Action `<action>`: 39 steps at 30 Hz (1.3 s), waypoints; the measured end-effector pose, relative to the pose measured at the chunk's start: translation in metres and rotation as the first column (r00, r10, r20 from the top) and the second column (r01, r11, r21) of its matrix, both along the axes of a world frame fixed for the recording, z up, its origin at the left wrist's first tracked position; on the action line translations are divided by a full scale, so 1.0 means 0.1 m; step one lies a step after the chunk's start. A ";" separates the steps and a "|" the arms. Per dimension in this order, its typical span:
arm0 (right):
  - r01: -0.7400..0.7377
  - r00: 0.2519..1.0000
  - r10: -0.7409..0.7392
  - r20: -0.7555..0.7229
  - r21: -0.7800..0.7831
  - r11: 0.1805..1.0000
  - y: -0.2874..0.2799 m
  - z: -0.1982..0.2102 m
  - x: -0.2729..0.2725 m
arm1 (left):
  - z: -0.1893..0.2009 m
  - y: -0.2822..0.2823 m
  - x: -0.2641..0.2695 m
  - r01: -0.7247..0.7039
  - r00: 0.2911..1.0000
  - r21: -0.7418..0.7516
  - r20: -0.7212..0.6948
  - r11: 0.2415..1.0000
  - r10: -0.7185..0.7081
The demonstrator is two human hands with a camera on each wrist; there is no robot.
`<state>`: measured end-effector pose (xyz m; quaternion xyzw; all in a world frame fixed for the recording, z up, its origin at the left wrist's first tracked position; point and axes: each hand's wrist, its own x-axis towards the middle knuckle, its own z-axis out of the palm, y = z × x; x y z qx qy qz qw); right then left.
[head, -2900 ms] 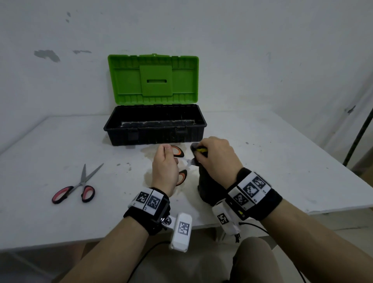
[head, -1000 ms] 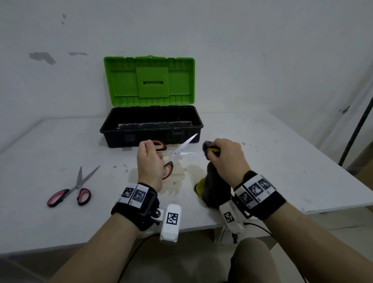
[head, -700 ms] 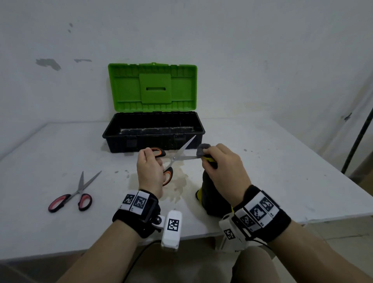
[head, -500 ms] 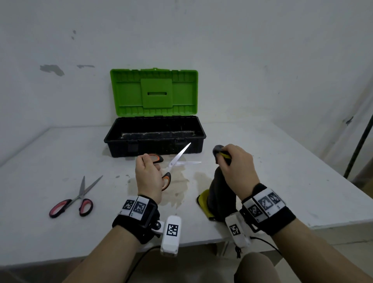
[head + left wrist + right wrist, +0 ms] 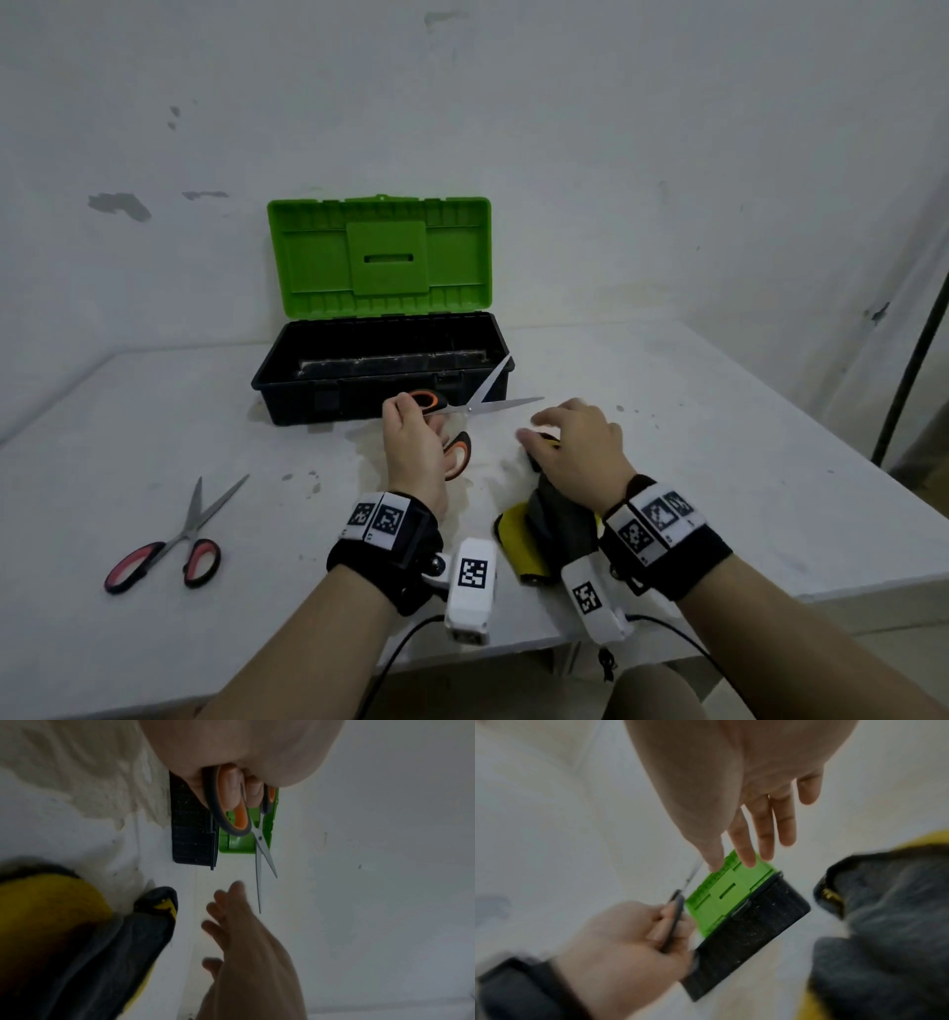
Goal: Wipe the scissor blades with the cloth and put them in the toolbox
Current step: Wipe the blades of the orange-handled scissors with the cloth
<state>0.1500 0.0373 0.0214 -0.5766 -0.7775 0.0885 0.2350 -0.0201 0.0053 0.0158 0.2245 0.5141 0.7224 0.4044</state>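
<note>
The left hand (image 5: 416, 447) holds the orange-handled scissors (image 5: 462, 411) by the loops, fingers curled through them, blades spread in a narrow V above the table and pointing right, toward the toolbox's front right corner. The right hand (image 5: 580, 452) is loose and holds nothing, fingers spread and nearly straight, hovering just right of the blade tips without touching them. Beneath its palm and wrist lies the cloth (image 5: 554, 519), a soft grey piece with a yellow side, crumpled near the front edge of the table.

The table (image 5: 744, 462) is a white, matte slab, scuffed and speckled, with a pale stain under the left hand. At its back edge, against the wall, stands the toolbox (image 5: 308, 395): a black, ribbed plastic tub with a bright green lid (image 5: 380, 257) standing upright and open. The held scissors are just in front of the tub's front wall. Well apart, toward the front left corner, a second pair, the red-handled scissors (image 5: 174, 539), lies flat with thin steel blades slightly parted. The wall (image 5: 667, 154) behind is whitewashed, with patches of chipped paint.
</note>
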 end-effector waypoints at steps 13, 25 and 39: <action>-0.267 0.764 0.092 -0.638 -0.184 0.946 -0.12 0.26 -0.18 | -0.01 -0.08 0.11 0.133 0.990 0.056 -0.042 0.989 -0.131; -0.306 0.801 0.171 -0.573 -0.146 0.941 -0.13 0.34 -0.30 | 0.02 -0.41 -0.40 0.327 0.874 -0.032 -0.371 0.945 -0.315; -0.124 0.772 0.091 -0.629 -0.009 0.992 -0.21 0.26 -0.55 | -0.10 -0.45 -0.30 0.244 0.949 0.029 -0.214 0.969 -0.232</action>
